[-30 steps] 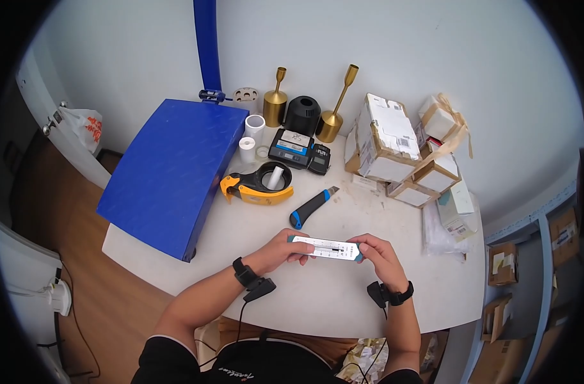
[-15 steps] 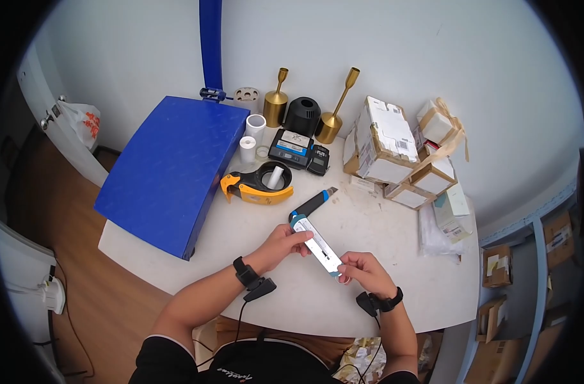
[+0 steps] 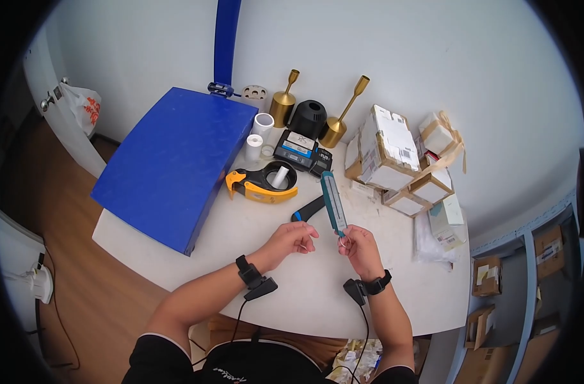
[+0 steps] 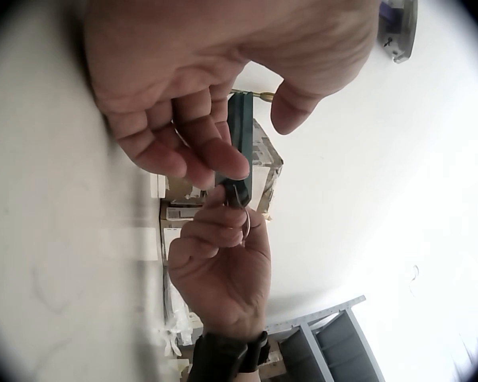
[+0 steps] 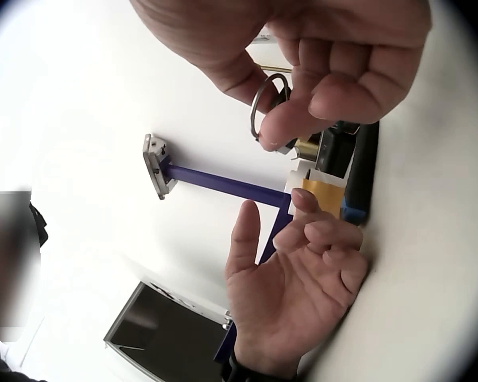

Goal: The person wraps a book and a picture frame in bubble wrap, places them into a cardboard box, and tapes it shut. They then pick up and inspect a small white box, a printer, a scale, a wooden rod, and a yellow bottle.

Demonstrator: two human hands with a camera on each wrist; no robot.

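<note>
My right hand [image 3: 362, 251] pinches the near end of a slim teal gauge with a white marked face [image 3: 333, 203], which points away from me and tilts up over the table. A metal ring [image 5: 256, 119] hangs from its end by the fingertips in the right wrist view. To its left, my left hand [image 3: 284, 246] holds nothing, its fingers loosely bent and the thumb apart. Beyond the hands lies a utility knife [image 3: 310, 210] with a black and blue handle; the gauge overlaps its blade end in the head view.
A yellow-and-black tape dispenser [image 3: 266, 192] sits near a large blue platform [image 3: 176, 166] on the left. Behind stand white rolls [image 3: 254, 148], small black scales [image 3: 301, 152] and gold candle holders [image 3: 283, 110]. Taped cartons [image 3: 388, 153] are stacked at the right.
The gauge has swung from level between both hands to pointing away, its face turned sideways. My left hand has let go of it; my right hand has moved left and keeps hold of the ringed end.
</note>
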